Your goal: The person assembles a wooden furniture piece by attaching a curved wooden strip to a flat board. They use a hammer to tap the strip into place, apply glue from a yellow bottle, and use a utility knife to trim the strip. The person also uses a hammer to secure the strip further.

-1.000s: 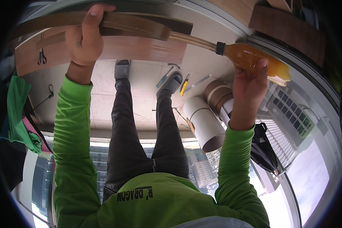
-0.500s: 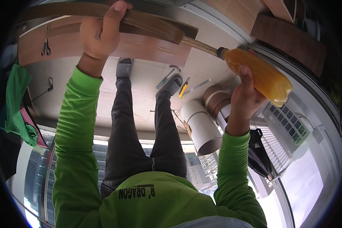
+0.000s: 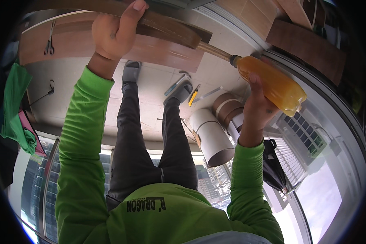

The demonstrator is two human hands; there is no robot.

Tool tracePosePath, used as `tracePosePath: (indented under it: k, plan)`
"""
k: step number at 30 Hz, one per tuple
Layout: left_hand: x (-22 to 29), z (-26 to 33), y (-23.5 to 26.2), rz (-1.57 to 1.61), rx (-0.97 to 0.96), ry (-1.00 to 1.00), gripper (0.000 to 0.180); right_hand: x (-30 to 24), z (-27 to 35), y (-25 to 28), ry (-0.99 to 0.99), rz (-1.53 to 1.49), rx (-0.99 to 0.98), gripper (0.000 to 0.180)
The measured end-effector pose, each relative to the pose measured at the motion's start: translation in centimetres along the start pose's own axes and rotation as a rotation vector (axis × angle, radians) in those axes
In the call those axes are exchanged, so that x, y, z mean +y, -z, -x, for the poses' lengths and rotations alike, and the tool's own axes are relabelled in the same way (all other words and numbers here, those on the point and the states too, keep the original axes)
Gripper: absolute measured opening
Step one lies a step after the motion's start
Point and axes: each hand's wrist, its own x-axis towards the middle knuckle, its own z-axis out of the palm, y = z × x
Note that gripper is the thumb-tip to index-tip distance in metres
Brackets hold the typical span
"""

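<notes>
Tilting further over than a second ago, the amber squeeze bottle now lies nearly level in the right hand, whose fingers wrap its underside with a fingertip pressed on its side; its dark nozzle points left at the end of the wooden plank, and a thin amber line runs from the nozzle along the plank's edge. In the earlier pictures the bottle sat lower and farther right, held more from above; it has since swung round and closed on the wood, which I judge means the liquid, probably glue, is being laid along that edge rather than merely brought near. The left hand is clenched over the plank, thumb across its top face, and has shifted rightward along it compared with a second ago, so the board is steadied closer to where the nozzle works. Below, a second, paler plank lies flat on the tiled floor. Near the person's grey shoes lie a yellow-handled utility knife, a blue-handled tool and a thin strip. Cardboard rolls rest by the right forearm, scissors lie on the far plank at upper left, and green cloth hangs at the left.
</notes>
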Motion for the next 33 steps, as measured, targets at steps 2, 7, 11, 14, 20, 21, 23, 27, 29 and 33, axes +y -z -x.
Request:
tracePosePath:
  k: [2, 7, 11, 14, 20, 21, 23, 27, 29, 33]
  plan:
    - [0.2, -0.1, -0.1, -0.022, -0.002, -0.009, 0.035, 0.0, 0.0, -1.3, 0.029, -0.063, -0.058, 0.054]
    - [0.3, -0.1, -0.1, 0.029, 0.000, -0.017, 0.035, 0.1, -0.8, -1.1, 0.047, 0.051, -0.073, 0.052]
    - [0.2, -0.3, -0.2, 0.030, 0.019, -0.062, 0.035, -0.4, -0.5, -0.7, -0.064, -0.002, -0.018, 0.050]
    - [0.2, -0.5, -0.2, -0.018, -0.004, -0.101, 0.034, -0.4, -0.3, -2.8, 0.100, 0.047, -0.131, 0.051]
    - [0.0, -0.2, 0.0, 0.034, 0.004, -0.066, 0.031, 0.1, -0.7, 0.0, 0.121, 0.171, -0.090, 0.050]
    - [0.0, -0.2, -0.1, 0.043, 0.007, -0.052, 0.032, 0.3, -0.8, 1.5, 0.065, 0.183, -0.055, 0.048]
    - [0.0, -0.2, -0.2, 0.065, 0.010, -0.022, 0.033, 0.7, -1.1, 4.2, -0.049, 0.208, 0.018, 0.044]
    - [0.4, -0.2, -0.2, -0.001, -0.012, 0.042, 0.037, 0.7, -0.9, 2.9, -0.036, 0.137, 0.054, 0.046]
    - [0.4, -0.2, -0.4, -0.007, -0.006, 0.020, 0.038, 0.2, -0.6, -0.3, 0.024, -0.003, 0.027, 0.046]
    - [-0.3, -0.2, -0.3, 0.043, 0.004, 0.004, 0.037, 0.6, -0.8, 0.6, 0.083, 0.103, 0.062, 0.050]
